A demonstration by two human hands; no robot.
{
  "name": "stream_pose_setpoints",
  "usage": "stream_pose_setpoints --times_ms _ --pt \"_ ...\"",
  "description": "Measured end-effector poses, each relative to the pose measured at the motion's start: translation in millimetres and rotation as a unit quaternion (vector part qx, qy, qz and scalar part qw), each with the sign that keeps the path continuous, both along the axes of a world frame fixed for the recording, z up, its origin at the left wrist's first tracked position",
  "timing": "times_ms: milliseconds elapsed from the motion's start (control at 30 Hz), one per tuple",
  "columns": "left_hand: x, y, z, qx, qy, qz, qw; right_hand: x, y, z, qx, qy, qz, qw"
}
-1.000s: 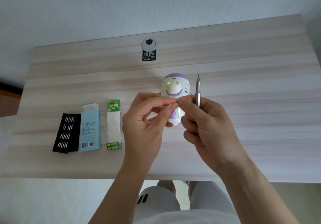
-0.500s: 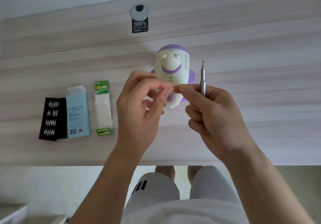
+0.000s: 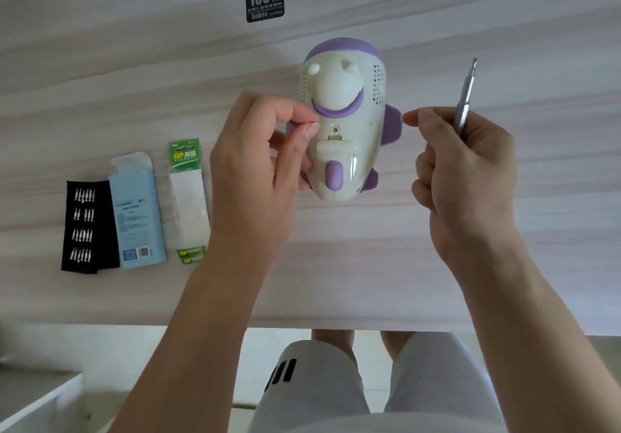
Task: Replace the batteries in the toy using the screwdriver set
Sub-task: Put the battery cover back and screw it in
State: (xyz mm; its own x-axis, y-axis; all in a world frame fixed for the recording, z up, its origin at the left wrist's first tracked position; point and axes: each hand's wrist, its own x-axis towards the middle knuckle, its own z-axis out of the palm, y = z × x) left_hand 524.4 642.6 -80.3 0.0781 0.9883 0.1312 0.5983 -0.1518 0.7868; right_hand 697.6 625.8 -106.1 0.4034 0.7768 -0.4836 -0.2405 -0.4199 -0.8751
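Note:
A white and purple toy (image 3: 349, 96) lies on the wooden table (image 3: 504, 264), its underside up, with a small screw hole (image 3: 335, 129) above the battery cover (image 3: 336, 153). My left hand (image 3: 255, 177) hovers at the toy's left side, thumb and forefinger pinched together beside the screw hole. Whatever sits in the pinch is too small to make out. My right hand (image 3: 467, 177) is to the right of the toy, closed around a silver screwdriver (image 3: 465, 106) whose tip points up and away.
At the left lie a black bit holder (image 3: 87, 227), a light blue box (image 3: 137, 210) and a green-topped battery pack (image 3: 188, 200). A black label (image 3: 265, 2) hangs under a cable grommet at the far edge. The table's front edge (image 3: 336, 323) is just above my knees.
My two hands' fingertips met over the toy before; now they are apart, the right hand having drawn off to the right with the screwdriver. The view has moved closer and lower.

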Motion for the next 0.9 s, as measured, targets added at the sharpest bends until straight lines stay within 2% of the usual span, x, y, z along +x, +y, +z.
stream_pose_setpoints --times_ms 433,600,900 --pt "0.6 7.0 5.7 0.033 0.084 -0.047 0.995 -7.5 7.3 0.7 -0.005 0.065 -0.012 0.998" --pt "2.1 10.5 10.4 0.061 0.119 -0.072 0.988 -8.4 7.7 3.9 -0.004 0.064 0.002 0.998" --pt "2.7 10.3 14.0 0.058 0.142 -0.087 0.984 -9.4 8.6 2.6 0.005 0.055 0.023 0.998"
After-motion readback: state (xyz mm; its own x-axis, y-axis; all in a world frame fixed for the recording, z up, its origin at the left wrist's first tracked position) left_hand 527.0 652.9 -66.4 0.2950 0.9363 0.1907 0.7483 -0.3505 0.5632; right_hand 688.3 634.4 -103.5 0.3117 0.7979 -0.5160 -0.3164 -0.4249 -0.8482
